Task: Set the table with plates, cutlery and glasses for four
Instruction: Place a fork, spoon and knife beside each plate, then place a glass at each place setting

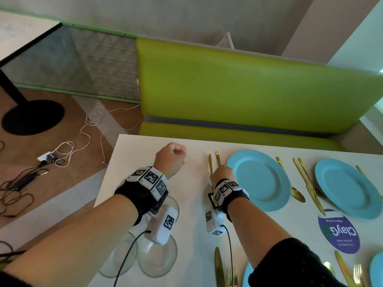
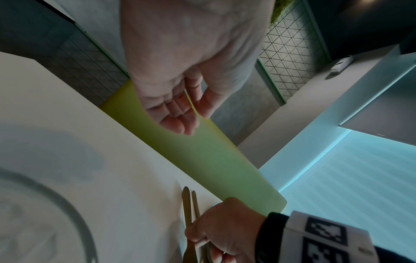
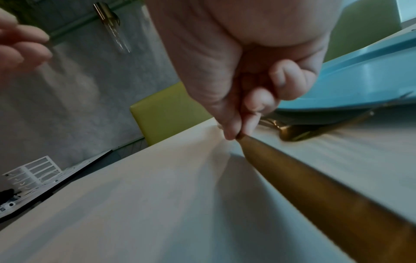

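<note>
My right hand (image 1: 220, 172) pinches a gold cutlery piece (image 3: 315, 186) between thumb and forefinger, low on the white table (image 1: 145, 162), just left of a blue plate (image 1: 259, 181). Two gold handles (image 1: 210, 162) stick out side by side beyond its fingers and show again in the left wrist view as gold handles (image 2: 186, 204). My left hand (image 1: 172, 156) hovers over the table's far left part, fingers (image 2: 178, 113) loosely curled and empty. A second blue plate (image 1: 348, 187) lies to the right, with a gold spoon (image 1: 290, 179) and a gold knife (image 1: 308, 187) between the plates.
Clear glass plates (image 1: 157, 257) sit near the table's front left edge under my left forearm. A purple round sticker (image 1: 339, 233) is on the table at right. More gold cutlery (image 1: 219, 266) and blue plates lie along the near edge. A green bench (image 1: 248, 90) backs the table.
</note>
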The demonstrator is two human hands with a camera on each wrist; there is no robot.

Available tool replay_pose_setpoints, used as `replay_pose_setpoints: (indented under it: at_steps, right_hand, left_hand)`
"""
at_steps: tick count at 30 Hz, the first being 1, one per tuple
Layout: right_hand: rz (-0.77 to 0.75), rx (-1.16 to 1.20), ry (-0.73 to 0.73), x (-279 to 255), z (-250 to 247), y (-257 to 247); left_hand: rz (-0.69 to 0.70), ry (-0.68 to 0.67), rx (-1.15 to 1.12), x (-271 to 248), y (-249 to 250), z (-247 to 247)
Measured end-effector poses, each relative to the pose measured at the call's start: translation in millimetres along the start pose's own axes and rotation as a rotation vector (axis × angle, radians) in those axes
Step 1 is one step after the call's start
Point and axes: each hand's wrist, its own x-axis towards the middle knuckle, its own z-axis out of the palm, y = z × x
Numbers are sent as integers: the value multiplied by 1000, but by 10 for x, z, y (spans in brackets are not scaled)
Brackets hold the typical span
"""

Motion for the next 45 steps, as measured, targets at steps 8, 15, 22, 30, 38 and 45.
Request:
replay_pose_setpoints:
  at_steps: [8, 15, 22, 30, 38, 45]
  right_hand:
    - [72, 133, 37, 62, -4, 52]
    - [49, 103, 56, 89, 17, 50]
    - [28, 68, 63, 74, 28, 57]
    - [-23, 55, 113, -245, -198, 248]
    - [4, 81, 141, -993, -244, 748]
    - [-53, 59, 16, -1912, 91, 904]
  left_hand:
    - [10, -36, -21, 35, -41, 82]
    - [22, -33, -3, 22, -50, 104]
    - [9, -11, -11, -67, -94, 50]
    - [35, -5, -55, -347, -95, -69]
    - [108, -119, -23, -984, -113, -68]
    - [116, -280, 71, -1845, -346, -183]
